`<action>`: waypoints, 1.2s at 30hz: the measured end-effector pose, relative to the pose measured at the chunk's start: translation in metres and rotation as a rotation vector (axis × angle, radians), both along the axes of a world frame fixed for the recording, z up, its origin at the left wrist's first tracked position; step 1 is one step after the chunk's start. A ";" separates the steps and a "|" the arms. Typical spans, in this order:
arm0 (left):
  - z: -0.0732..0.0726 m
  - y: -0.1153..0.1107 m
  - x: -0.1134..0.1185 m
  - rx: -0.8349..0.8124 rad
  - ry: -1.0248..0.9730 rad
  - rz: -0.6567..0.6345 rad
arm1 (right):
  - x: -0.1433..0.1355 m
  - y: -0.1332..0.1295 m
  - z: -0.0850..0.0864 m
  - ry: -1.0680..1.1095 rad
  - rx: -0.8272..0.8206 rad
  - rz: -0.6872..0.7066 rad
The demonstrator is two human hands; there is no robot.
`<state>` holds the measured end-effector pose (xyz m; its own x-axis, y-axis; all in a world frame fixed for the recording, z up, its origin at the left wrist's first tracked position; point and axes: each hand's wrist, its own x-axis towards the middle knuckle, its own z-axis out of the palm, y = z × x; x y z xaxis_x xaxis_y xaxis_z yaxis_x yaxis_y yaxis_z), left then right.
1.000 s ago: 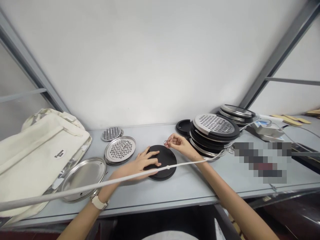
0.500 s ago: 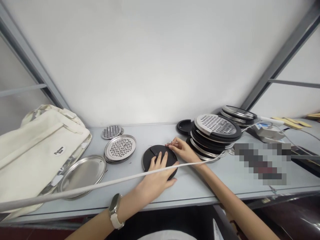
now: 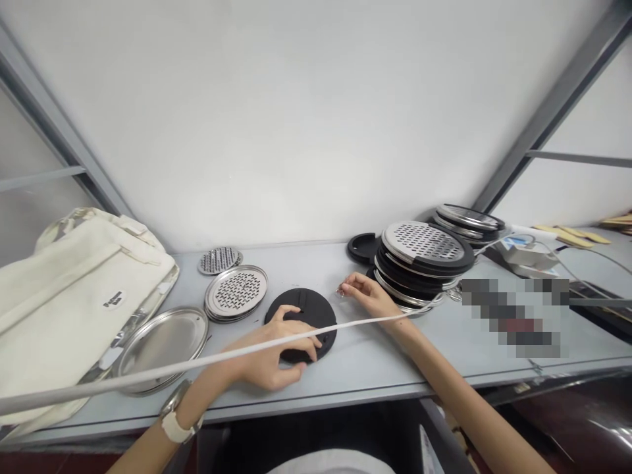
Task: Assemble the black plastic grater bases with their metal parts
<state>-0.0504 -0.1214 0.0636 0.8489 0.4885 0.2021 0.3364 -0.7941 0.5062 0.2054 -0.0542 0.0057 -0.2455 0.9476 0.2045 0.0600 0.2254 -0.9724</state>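
A flat black disc (image 3: 316,309) lies on the grey table at the middle, near the front. My left hand (image 3: 279,342) rests over its left and lower part, fingers spread and bent, with a watch on the wrist. To the right of the disc, my right hand (image 3: 368,295) pinches a small metal ring (image 3: 340,292) between thumb and fingertips, just above the table. Close behind that hand stands a stack of black and silver discs (image 3: 419,266), topped by a perforated metal plate (image 3: 423,241).
Perforated plates (image 3: 237,291) and a plain metal lid (image 3: 165,345) lie on the left beside cream fabric bags (image 3: 74,296). A black notched ring (image 3: 363,248) is behind the stack. A white cable (image 3: 217,359) crosses in front of both hands.
The black disc has shifted left and turned. My left hand has slid left and down on it. My right hand, with the metal ring, is now apart from the disc.
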 end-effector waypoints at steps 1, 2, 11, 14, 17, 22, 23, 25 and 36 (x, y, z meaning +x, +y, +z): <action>0.001 0.001 0.000 -0.005 -0.014 0.019 | 0.000 0.000 0.000 0.028 -0.010 0.013; 0.000 0.002 0.001 -0.003 -0.028 0.070 | -0.001 0.000 -0.001 0.051 -0.019 0.026; -0.037 0.039 0.027 0.129 0.108 0.707 | -0.004 -0.002 -0.003 -0.021 0.024 -0.017; -0.037 0.047 0.034 0.106 0.150 0.612 | -0.004 0.000 -0.005 -0.033 0.034 -0.054; -0.033 0.051 0.038 0.061 0.129 0.452 | -0.005 0.002 -0.010 -0.013 0.027 -0.067; -0.024 0.064 0.038 -0.068 0.130 0.166 | -0.006 0.003 -0.016 0.025 -0.004 -0.041; -0.023 0.067 0.038 -0.095 0.128 0.135 | -0.006 0.003 -0.017 0.027 -0.015 -0.029; -0.022 0.071 0.037 -0.125 0.118 0.113 | -0.004 0.003 -0.016 0.022 -0.038 0.003; -0.032 0.067 0.041 -0.162 -0.141 0.248 | -0.003 -0.002 -0.010 0.049 -0.075 0.069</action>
<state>-0.0094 -0.0548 0.0320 0.6693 0.7119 0.2124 0.4266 -0.6024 0.6747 0.2020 -0.0563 -0.0041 -0.3017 0.9420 0.1474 -0.0012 0.1542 -0.9880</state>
